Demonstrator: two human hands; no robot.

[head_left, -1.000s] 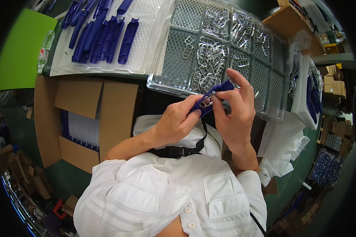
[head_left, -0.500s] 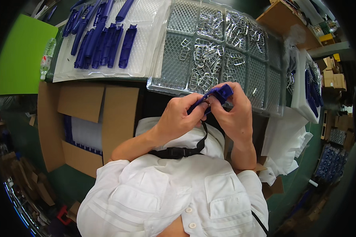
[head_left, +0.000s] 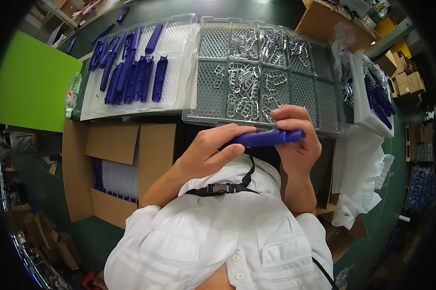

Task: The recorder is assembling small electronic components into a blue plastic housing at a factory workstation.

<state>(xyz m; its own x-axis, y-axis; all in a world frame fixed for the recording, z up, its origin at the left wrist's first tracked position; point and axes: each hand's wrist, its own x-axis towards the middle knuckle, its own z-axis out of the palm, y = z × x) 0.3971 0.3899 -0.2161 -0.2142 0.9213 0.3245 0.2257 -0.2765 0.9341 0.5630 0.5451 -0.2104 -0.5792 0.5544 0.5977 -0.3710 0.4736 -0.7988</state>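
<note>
A long dark-blue plastic handle piece point(head_left: 264, 139) lies level between my two hands, just in front of the near edge of a clear compartment tray point(head_left: 209, 107). My left hand point(head_left: 203, 151) grips its left end, with the thumb along the near side and the fingers behind. At the right end, my right hand point(head_left: 301, 151) has its fingers curled around the piece. Whatever is inside the piece is hidden from this angle. Loose silver wire buckles point(head_left: 243, 87) fill several compartments of the tray.
To the left, a white tray point(head_left: 177, 58) carries several blue plastic pieces point(head_left: 131, 79). An open cardboard box point(head_left: 156, 164) stands below it. A plastic bottle point(head_left: 72, 94) is beside a green panel point(head_left: 31, 79). On the right, a white foam box point(head_left: 365, 113) holds more blue parts.
The blue piece has turned from tilted to nearly level, and its smooth outer side now shows. My right hand has shifted right, toward its end. The view has also shifted slightly.
</note>
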